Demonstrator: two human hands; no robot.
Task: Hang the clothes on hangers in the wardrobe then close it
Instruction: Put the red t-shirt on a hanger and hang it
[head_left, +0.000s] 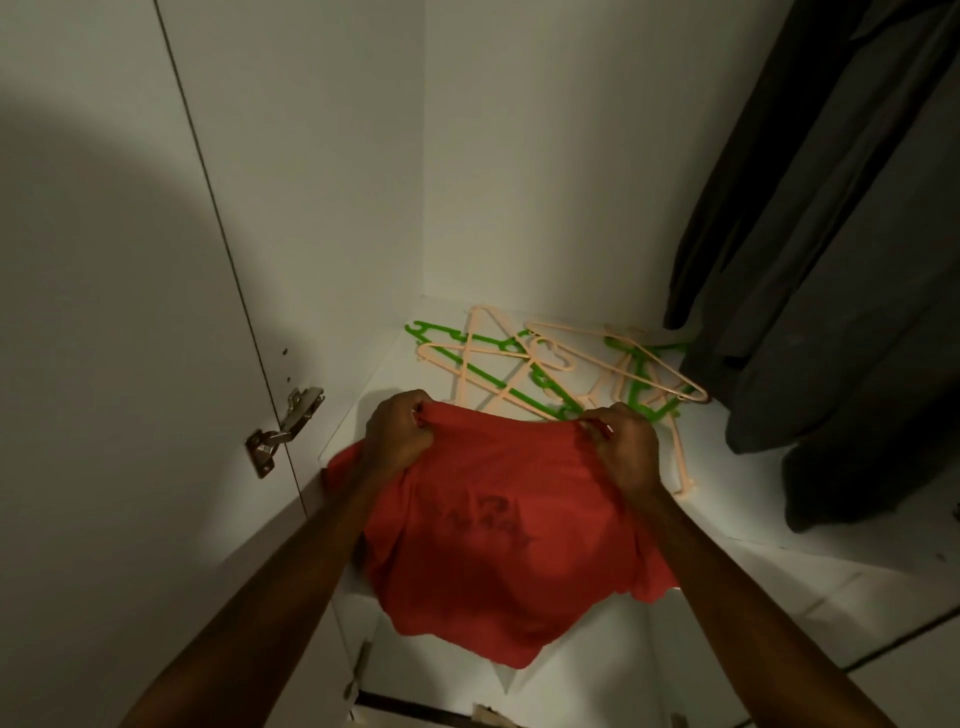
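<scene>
Hands first: the left hand and the right hand each pinch the upper edge of a red garment, fingers curled tight round bunched cloth, one at either end of that edge. The edge runs nearly level between them. Below it the garment hangs loose over the front of the wardrobe floor, its lower hem falling past the floor's front lip. A faint dark print shows on the cloth near the middle; what it says cannot be read. Both bare forearms reach in from the bottom of the view.

Just behind the hands, on the white floor of the wardrobe, lies a tangled heap of plastic hangers: green hangers and peach hangers, crossed over one another and lying flat. One peach hanger runs forward beside the right hand, its end near the garment's right side.

To the right, dark clothes hang down inside the wardrobe, their lower ends reaching the floor beside the hangers. To the left stands the open wardrobe door, joined to the white side wall by a metal hinge, near the left hand.
</scene>
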